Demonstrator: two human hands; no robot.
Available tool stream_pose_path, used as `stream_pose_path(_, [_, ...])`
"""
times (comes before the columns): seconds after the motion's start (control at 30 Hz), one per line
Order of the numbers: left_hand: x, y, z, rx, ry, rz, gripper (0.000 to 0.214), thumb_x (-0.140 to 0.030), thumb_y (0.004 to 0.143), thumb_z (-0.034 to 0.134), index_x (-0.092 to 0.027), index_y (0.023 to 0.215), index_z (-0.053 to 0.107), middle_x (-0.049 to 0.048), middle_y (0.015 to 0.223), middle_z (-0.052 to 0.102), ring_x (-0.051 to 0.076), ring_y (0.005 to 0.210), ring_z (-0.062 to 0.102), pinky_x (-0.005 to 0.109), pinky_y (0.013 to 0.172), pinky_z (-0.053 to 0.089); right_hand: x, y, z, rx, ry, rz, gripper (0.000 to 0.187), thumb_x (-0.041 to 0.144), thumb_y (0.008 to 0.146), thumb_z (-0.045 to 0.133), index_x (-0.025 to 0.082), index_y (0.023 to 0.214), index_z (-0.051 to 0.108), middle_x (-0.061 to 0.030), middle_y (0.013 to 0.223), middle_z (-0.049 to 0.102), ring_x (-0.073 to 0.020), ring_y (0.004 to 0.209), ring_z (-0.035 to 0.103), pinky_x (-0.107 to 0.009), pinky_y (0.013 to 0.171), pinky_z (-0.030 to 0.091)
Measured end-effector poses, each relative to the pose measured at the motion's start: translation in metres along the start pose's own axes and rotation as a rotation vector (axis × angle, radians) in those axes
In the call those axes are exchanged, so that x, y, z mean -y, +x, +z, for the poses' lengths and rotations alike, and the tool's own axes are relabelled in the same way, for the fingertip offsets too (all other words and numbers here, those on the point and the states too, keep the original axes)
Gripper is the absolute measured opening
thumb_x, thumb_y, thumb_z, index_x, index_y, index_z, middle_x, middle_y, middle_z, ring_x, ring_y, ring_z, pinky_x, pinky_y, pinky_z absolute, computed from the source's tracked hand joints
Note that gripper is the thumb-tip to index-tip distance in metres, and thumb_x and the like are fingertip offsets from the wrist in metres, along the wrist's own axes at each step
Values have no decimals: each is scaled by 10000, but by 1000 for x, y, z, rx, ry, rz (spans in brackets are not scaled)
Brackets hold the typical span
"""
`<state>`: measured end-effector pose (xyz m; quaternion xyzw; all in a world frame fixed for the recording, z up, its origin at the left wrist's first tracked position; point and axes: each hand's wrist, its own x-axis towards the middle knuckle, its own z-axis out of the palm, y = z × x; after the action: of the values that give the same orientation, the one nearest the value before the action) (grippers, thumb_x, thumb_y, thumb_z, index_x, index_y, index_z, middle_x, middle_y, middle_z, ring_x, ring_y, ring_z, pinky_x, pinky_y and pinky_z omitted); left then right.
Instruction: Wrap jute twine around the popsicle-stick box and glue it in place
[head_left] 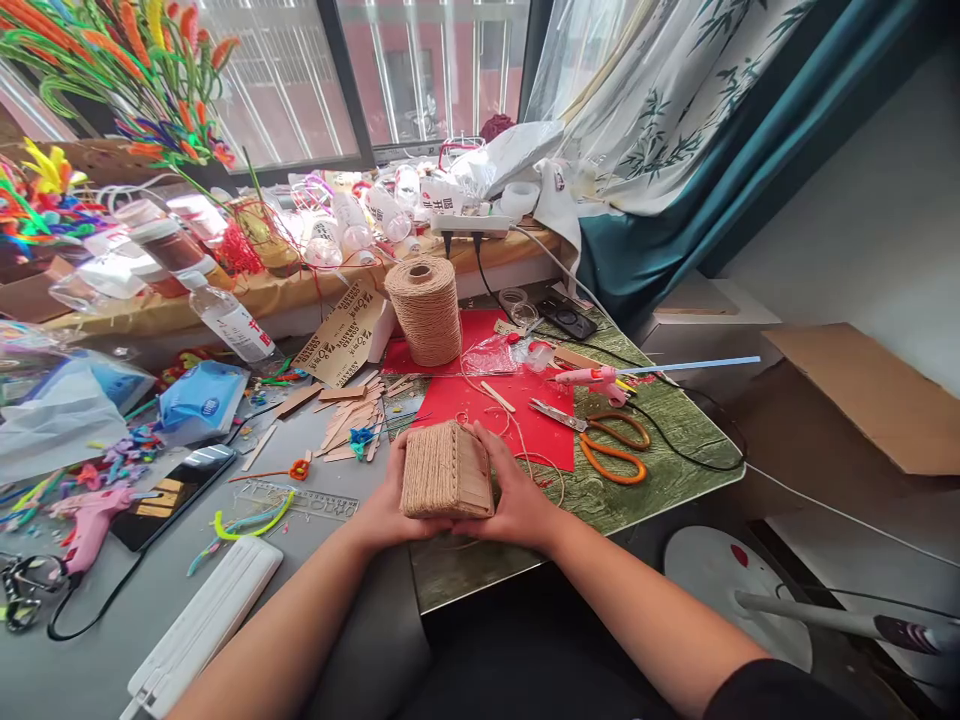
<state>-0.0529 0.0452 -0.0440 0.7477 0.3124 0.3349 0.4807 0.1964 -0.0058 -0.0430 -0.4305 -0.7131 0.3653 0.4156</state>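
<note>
Between both hands I hold a small box wrapped in jute twine [431, 472], with bare wooden slats showing on its right side. My left hand [382, 505] grips its left side and my right hand [519, 500] its right, with fingers curled underneath. A loose strand of twine [525, 445] trails over the red sheet [551, 440] just beyond. Behind stands a large spool of twine [424, 315]. Orange-handled scissors [611, 440] lie right of my right hand, blades open. Past them rests a pink glue gun [592, 380] with a long pale-blue glue stick in it.
Wooden craft sticks [360, 415] and sandpaper [341, 335] lie left of the spool. A ruler [315, 498], a phone [202, 470], another pink glue gun [94, 520] and a white device [206, 620] cover the left side. A power strip [472, 224] sits on the cluttered windowsill, its cables running rightward.
</note>
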Motion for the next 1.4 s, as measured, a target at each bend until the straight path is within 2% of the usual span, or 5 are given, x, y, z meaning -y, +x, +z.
stream_pose_path(0.27, [-1,6,-7,38,-48,59,1312,-675,601,919,-340,1625,171,187,1655,297,426,1541,326,613,1256,308,16,7,-36,96,-280,-113,1257,555,685,930,330,1674,189,-141,1591,429,-377,1492,384,-581,1264,310])
stream_pose_path(0.6, [1,10,-11,154,303,-4,1195,-565,584,959,-258,1562,344,174,1528,475,392,1419,496,540,1197,427,-23,-9,-6,71,-113,126,1522,531,595,989,282,1688,-40,-209,1614,391,-386,1500,420,-573,1232,364])
stream_pose_path(1.03, [11,4,-19,171,281,-7,1198,-534,698,913,-288,1646,224,194,1643,375,427,1499,413,619,1240,347,-22,-6,-11,83,-141,89,1483,621,572,966,261,1689,60,-204,1637,373,-391,1523,380,-563,1248,331])
stream_pose_path(1.3, [1,3,-30,155,18,7,1095,-515,680,917,-285,1588,351,180,1595,437,422,1496,418,591,1254,349,-33,-3,-43,-507,-201,55,493,454,1031,493,241,1474,455,-155,1382,588,-302,1272,596,-506,1083,504])
stream_pose_path(1.4, [-2,7,-29,261,64,-62,1063,-486,696,924,-297,1583,368,174,1611,419,410,1493,427,606,1250,351,-43,3,-52,-457,-366,106,278,337,995,570,229,1245,628,-126,1190,669,-295,1108,639,-496,1017,533])
